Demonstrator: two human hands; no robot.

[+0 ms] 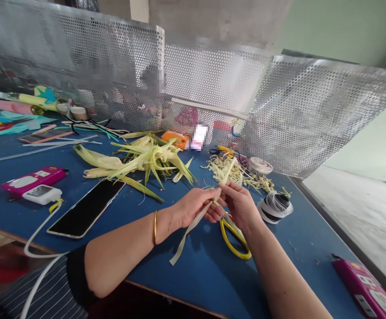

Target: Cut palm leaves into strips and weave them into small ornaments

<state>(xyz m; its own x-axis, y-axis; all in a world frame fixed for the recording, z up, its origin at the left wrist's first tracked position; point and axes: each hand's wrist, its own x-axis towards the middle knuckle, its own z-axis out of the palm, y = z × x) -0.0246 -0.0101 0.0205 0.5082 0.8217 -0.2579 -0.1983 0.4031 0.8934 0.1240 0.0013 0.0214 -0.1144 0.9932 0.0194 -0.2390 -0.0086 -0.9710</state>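
Pale, ribbon-like husk strips (192, 229) are pinched between the fingertips of the left hand (197, 206) and the right hand (241, 203), above the blue bench (193, 277) towards its near edge. Yellow-handled scissors (225, 240) are partly covered by the right hand. Beyond, a round black-and-white striped bundle (274, 208) is set near the right edge. Farther off, pale shredded trimmings (224, 167) are heaped, and long green-and-cream husks (149, 159) are piled left of them. The far edge is lined by a perforated silver metal screen (209, 71).

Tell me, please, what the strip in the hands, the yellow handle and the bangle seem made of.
Strip: probably plant husk, matte, pale like the leaves. Yellow handle: likely plastic, smooth, evenly coloured. Bangle: perhaps polished metal, golden shine.
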